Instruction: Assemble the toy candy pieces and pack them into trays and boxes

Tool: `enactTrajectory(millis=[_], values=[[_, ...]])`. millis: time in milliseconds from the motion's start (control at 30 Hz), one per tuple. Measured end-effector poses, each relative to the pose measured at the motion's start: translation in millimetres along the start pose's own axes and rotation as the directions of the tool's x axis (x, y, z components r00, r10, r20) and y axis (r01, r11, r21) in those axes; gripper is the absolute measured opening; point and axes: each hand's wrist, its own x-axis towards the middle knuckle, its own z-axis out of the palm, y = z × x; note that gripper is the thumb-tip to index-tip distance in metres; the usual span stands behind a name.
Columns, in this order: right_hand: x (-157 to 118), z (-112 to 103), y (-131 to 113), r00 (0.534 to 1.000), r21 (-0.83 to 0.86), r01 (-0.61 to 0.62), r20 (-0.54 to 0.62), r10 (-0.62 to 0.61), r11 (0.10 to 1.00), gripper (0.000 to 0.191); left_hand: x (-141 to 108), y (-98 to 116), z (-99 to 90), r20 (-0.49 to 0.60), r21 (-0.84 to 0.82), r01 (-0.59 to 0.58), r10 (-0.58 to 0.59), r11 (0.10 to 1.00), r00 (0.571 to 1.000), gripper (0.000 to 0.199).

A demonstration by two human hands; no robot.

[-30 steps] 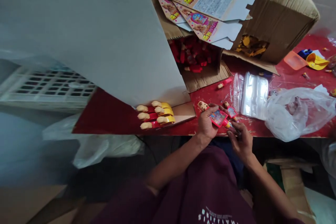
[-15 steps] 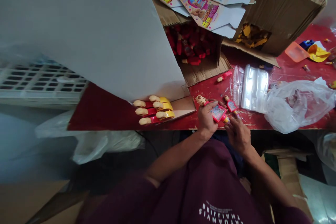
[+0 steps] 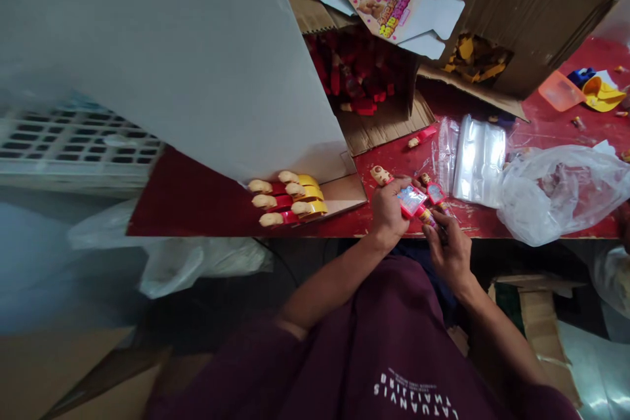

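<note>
Glossy moulded plastic is seen on the held toy, thin shiny film on the clear plastic bag, rough corrugated board on the cardboard box, matt card on the grey sheet, and scuffed red paint on the tabletop.

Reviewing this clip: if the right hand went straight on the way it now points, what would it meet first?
Most likely the pink-carded toy held in the left hand: the right hand's fingers already reach its lower end. A second toy lies beyond, though depth is hard to judge.
</note>
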Motion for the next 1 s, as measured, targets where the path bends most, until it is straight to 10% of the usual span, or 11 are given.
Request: enactTrajectory(millis=[267,400,633,700,833,933,1000], values=[[-2,-3,-1,0.999,0.036,-0.033,-0.018,0.033,0.999,0.021,1,0,0.6,0.07,0.021,0.087,-0.088,0.996,0.994,0.012],[-1,-6,-5,0.966,0.21,-0.258,0.034,0.257,0.943,0.022,1,-1,0.3,0.125,0.043,0.067,-0.072,0.997,0.99,0.015],[7,-12,-13,0.605,0.477,-0.792,0.539,0.585,0.38,0.059,2,-4,0.0,0.233,0.118,0.018,-0.046,0.993,0.971,0.02],[7,-9,-11,0.662,0.433,-0.749,0.481,0.574,0.501,0.061,6,-3,0.2,0.227,0.135,0.052,-0.082,0.989,0.971,0.019],[-3,6,-4,0.922,0.195,-0.387,0.06,0.383,0.901,0.041,10,0,0.0,0.186,0.115,0.029,-0.05,0.993,0.981,0.019],[-7,12,-2,0.941,0.183,-0.322,-0.045,0.335,0.929,0.038,5,0,0.4,0.231,0.111,-0.019,-0.007,0.994,0.973,0.019],[-4,10,-5,0.865,0.369,-0.488,0.086,0.494,0.791,0.036,2,1,1.3,0.279,0.115,-0.029,-0.004,0.993,0.96,0.02]])
